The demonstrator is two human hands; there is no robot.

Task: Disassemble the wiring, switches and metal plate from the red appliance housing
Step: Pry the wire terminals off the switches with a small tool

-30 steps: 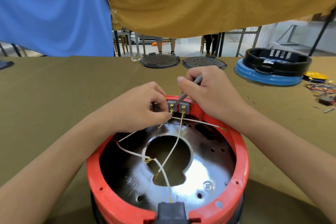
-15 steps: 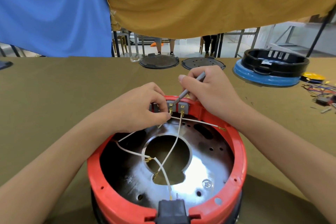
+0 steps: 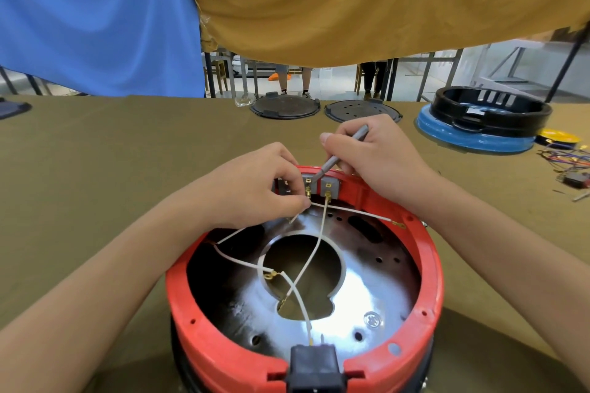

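Olive cloth covers the worktop (image 3: 95,169), where the red housing (image 3: 427,268) stands nearest the person. At its far rim the left hand (image 3: 255,188) pinches a white wire (image 3: 314,250) by the grey switches (image 3: 329,183). The right hand (image 3: 376,159) grips a grey tool (image 3: 344,151), tip on a switch. Inside the housing lies the metal plate (image 3: 367,284). No writing is legible.
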